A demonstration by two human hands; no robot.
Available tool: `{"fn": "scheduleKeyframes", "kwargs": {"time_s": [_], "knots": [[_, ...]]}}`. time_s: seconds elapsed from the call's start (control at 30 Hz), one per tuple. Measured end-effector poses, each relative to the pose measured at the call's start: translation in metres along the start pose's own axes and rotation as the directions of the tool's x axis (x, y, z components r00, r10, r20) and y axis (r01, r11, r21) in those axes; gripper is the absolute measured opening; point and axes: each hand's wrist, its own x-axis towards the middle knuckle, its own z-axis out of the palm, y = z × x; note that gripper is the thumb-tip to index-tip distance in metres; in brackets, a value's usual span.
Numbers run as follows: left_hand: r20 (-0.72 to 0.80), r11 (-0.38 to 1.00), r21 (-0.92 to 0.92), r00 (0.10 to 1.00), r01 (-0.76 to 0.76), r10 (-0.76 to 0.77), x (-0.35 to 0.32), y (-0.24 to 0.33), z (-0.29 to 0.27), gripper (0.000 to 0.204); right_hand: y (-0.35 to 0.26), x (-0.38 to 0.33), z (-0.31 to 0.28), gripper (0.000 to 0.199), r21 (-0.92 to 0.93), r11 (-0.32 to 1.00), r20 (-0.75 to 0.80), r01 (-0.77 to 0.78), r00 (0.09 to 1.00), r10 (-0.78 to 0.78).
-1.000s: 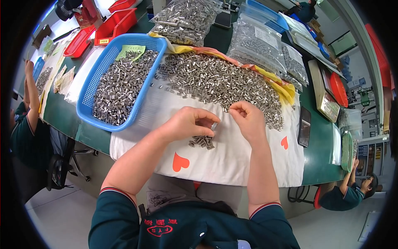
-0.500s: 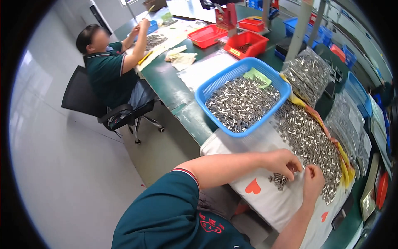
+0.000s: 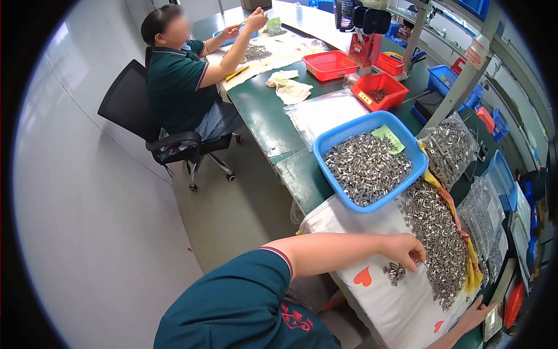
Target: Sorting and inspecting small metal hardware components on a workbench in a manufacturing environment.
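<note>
Small silvery metal cylinders (image 3: 433,230) lie heaped along a white cloth (image 3: 378,308) printed with red hearts. My left hand (image 3: 404,250) is over the cloth at the left edge of this heap, its thumb and fingers curled together; what they pinch is too small to make out. Just below it sits a little separate pile of the same cylinders (image 3: 395,273). Out at the right edge of the cloth, my right hand (image 3: 474,317) has its thumb and fingers apart beside a flat, shiny metal-looking object (image 3: 493,321). Nothing shows in that hand.
Beyond the cloth, a blue basket (image 3: 325,166) holds many cylinders and a green paper. Filled clear bags (image 3: 447,145) line the right side, along a yellow and orange cloth. Red bins (image 3: 331,65) stand farther back. A co-worker (image 3: 180,75) sits at the far left.
My right hand has left the heap beside my left hand and moved right and nearer, to the cloth's edge. My left hand stays by the small pile. The whole view has shifted.
</note>
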Motion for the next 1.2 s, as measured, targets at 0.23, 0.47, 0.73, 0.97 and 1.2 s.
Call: {"fn": "scheduleKeyframes", "kwargs": {"time_s": [0.23,0.47,0.73,0.97,1.2], "knots": [[-0.022,1.0,0.019,1.0,-0.011,0.011,-0.001,-0.006,-0.001,0.033,0.079,0.02,-0.005,0.084,-0.389,0.915,-0.044,-0.103,0.995,0.093],[-0.046,0.999,0.032,0.998,-0.031,0.032,-0.001,-0.007,-0.005,0.034,0.088,0.029,-0.017,0.076,-0.352,0.934,-0.001,-0.068,0.997,0.072],[-0.008,1.0,0.011,1.0,-0.013,0.013,-0.003,0.004,-0.004,0.034,0.075,0.021,-0.039,0.075,-0.319,0.948,-0.075,-0.008,0.997,-0.016],[-0.03,1.0,0.01,1.0,0.001,0.0,-0.007,-0.005,-0.005,0.033,-0.009,-0.01,-0.055,0.051,-0.104,0.987,0.099,-0.121,0.986,0.131],[-0.007,1.0,-0.023,1.0,-0.016,0.016,-0.002,-0.004,-0.004,0.034,-0.09,-0.066,-0.051,0.025,0.392,0.893,0.194,0.221,0.929,-0.315]]}}
